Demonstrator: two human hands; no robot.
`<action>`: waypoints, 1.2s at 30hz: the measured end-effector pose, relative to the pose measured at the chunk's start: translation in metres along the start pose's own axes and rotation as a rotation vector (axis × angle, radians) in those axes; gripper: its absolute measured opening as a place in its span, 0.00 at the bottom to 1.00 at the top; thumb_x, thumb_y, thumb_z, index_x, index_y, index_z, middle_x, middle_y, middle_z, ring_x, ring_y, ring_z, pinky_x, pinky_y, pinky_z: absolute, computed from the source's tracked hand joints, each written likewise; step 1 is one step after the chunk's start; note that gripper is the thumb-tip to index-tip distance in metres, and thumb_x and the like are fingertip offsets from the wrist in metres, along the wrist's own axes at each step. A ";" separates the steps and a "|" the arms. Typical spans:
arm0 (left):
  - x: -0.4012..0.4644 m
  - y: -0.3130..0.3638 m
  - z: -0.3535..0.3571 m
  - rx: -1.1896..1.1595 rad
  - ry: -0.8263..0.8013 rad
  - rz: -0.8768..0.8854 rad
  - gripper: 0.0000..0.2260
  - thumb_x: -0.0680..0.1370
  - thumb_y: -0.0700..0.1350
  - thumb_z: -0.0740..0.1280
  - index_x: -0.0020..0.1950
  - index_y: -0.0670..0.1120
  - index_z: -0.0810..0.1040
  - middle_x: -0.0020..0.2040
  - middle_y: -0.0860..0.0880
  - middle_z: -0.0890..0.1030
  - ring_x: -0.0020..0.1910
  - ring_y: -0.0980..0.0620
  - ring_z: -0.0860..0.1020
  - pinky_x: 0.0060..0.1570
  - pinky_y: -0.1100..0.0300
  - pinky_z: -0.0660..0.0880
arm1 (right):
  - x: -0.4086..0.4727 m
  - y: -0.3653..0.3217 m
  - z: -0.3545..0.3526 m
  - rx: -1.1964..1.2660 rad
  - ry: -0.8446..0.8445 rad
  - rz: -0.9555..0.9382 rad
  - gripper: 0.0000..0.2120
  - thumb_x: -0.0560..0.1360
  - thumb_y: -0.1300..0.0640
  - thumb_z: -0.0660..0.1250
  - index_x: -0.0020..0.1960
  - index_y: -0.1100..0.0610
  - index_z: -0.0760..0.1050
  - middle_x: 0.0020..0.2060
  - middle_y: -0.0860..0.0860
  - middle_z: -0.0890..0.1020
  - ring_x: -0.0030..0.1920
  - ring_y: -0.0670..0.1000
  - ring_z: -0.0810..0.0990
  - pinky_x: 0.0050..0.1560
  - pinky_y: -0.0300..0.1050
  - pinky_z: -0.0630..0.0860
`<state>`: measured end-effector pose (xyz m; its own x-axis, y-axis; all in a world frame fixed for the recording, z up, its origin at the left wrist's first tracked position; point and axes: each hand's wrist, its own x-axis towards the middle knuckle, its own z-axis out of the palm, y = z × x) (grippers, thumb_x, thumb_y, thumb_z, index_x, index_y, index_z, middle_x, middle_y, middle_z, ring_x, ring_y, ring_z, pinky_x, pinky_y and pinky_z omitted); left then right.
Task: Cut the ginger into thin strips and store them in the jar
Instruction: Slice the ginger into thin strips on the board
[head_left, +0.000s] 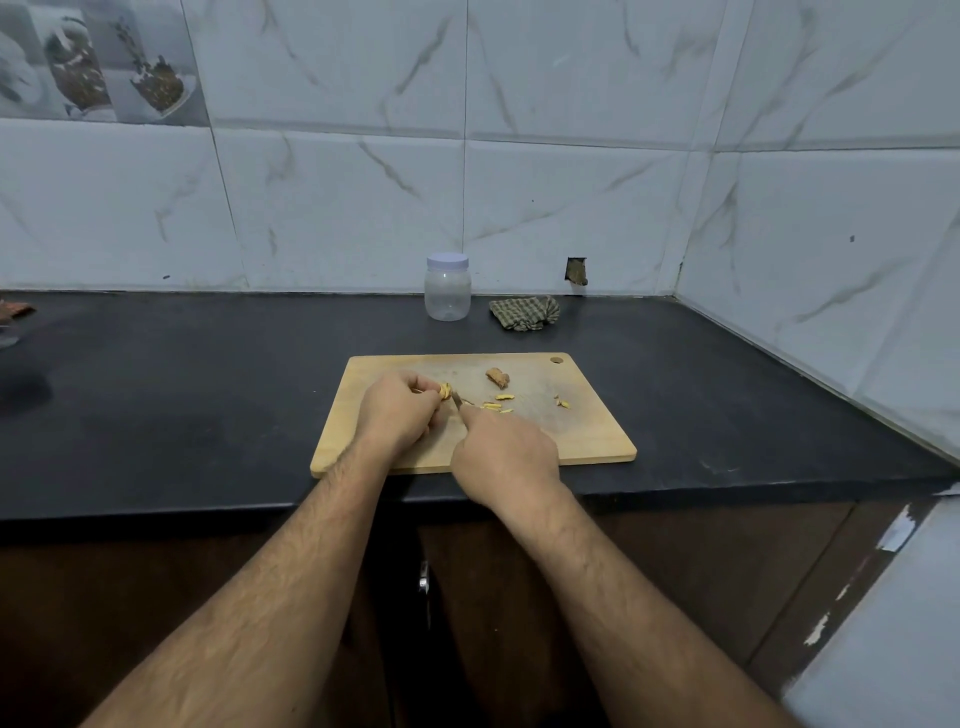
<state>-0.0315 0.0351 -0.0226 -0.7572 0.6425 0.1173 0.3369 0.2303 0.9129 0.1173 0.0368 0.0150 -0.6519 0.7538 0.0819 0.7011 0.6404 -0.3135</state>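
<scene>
Left hand (397, 418) pinches the ginger (445, 391) at its fingertips, on the board (582, 436). Right hand (504, 457) grips the knife (457, 399), blade just right of the ginger. Advised: keep fingertips tucked and slices thin. Cut strips (501, 402) lie right of the blade; a spare piece (498, 378) beyond. Jar (448, 287), lidded, stands well beyond both hands.
</scene>
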 end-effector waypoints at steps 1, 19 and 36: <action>-0.001 0.000 0.000 0.010 0.011 0.012 0.07 0.73 0.39 0.65 0.39 0.47 0.79 0.28 0.51 0.81 0.25 0.54 0.73 0.34 0.59 0.74 | 0.003 -0.002 0.000 -0.017 -0.009 0.011 0.20 0.78 0.59 0.57 0.69 0.49 0.72 0.60 0.52 0.79 0.60 0.56 0.77 0.46 0.46 0.68; 0.009 0.017 0.011 0.351 -0.043 0.222 0.06 0.76 0.42 0.65 0.44 0.51 0.81 0.42 0.54 0.82 0.42 0.54 0.78 0.40 0.61 0.72 | -0.005 0.043 -0.007 0.124 0.040 0.136 0.26 0.78 0.58 0.54 0.75 0.47 0.65 0.61 0.52 0.79 0.60 0.57 0.76 0.50 0.49 0.71; 0.037 0.050 0.046 0.743 -0.301 0.388 0.05 0.73 0.53 0.73 0.44 0.53 0.85 0.50 0.57 0.85 0.48 0.56 0.81 0.49 0.54 0.80 | 0.005 0.063 -0.008 0.113 0.014 0.192 0.23 0.79 0.56 0.55 0.73 0.48 0.67 0.63 0.51 0.78 0.61 0.55 0.75 0.48 0.48 0.69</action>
<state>-0.0166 0.1042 0.0095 -0.3708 0.9144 0.1622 0.8941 0.3044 0.3285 0.1602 0.0820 0.0031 -0.5050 0.8628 0.0230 0.7749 0.4650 -0.4282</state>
